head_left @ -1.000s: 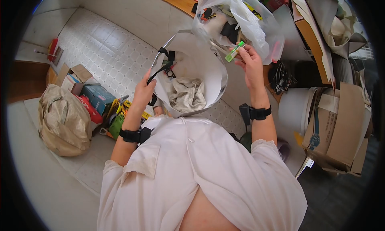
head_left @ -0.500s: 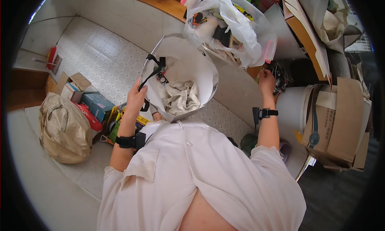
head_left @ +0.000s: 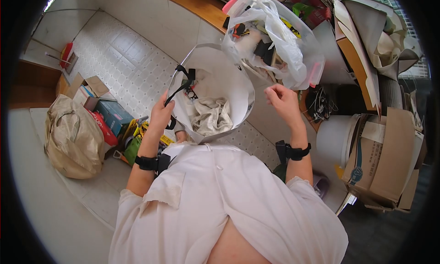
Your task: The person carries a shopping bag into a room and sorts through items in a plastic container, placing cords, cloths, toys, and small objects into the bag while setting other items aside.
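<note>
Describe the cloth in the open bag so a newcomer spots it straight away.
Find the white bag gripped at its edge by the left hand. Inside, toward the person's shirt, lies a crumpled beige cloth. Its soft, pale folds set it apart from the small dark items beside it.

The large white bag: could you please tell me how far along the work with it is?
A crumpled beige cloth already lies inside the large white bag. The left hand holds its black strap; the right hand is closed, nothing visibly held. What is left is unclear; the translucent plastic bin alongside holds mixed items.
</note>
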A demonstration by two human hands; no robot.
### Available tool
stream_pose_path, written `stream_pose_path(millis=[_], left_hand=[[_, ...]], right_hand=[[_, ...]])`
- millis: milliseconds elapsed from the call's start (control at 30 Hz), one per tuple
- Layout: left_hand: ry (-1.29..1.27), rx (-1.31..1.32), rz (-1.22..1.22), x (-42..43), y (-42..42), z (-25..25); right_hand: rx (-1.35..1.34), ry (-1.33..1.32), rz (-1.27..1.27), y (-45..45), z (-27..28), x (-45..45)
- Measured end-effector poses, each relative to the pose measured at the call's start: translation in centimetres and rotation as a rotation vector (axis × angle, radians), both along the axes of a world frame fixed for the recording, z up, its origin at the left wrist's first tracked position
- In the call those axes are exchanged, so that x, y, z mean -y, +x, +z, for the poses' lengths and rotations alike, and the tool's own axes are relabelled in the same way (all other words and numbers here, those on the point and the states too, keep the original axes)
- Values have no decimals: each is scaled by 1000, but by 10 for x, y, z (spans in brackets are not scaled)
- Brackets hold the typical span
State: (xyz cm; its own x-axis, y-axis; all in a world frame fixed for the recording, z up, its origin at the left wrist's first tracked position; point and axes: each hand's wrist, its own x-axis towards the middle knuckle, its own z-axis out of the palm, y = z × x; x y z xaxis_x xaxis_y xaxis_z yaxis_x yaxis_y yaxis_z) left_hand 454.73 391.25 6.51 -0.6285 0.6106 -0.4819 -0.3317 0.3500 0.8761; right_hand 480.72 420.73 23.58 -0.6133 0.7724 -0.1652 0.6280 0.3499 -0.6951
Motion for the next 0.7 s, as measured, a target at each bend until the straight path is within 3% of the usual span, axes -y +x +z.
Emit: stream_pose_path(millis=[100,267,333,467,567,700], left_hand=[[8,3,0,-3,2,7],[64,-67,8,-3,4,11],[52,-67,11,-2,5,9],[108,-108,61,0,10,1],[54,-100,31,1,9,6],[23,-28,-9,-2,9,28]], right_hand=[[-153,319,128,-58,3,0],[-32,717,184,-98,-20,-73],[59,901,85,-99,-22,-93],[-39,611,149,-114,-13,-88],[-3,574,209,-144,-11,-65],[-156,819,180,-181,-33,-57]])
